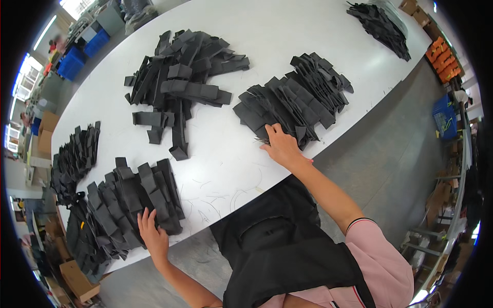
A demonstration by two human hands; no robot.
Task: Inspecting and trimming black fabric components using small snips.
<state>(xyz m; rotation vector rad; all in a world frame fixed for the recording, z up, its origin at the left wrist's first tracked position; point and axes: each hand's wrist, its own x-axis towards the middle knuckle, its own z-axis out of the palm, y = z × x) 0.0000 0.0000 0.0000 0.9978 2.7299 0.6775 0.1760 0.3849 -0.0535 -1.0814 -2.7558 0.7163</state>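
My left hand point(153, 236) rests with its fingers stretched out on the near edge of a row of dark grey folded fabric strips point(115, 192) at the near left. Nothing shows inside its grip. At the right, my right hand point(282, 148) touches the near end of another row of dark strips point(287, 105). Small metal thread snips point(262, 140) poke out from between its thumb and fingers, mostly covered by the hand. A loose, tangled heap of the same strips point(187, 72) lies between and beyond the two rows.
The white table point(226, 159) has cut thread ends scattered near its front edge. More dark strips lie at the far left point(77, 154) and far right corner point(382, 28). Beyond the right edge stand a blue crate point(444, 118) and shelving; a cardboard box point(79, 281) sits lower left.
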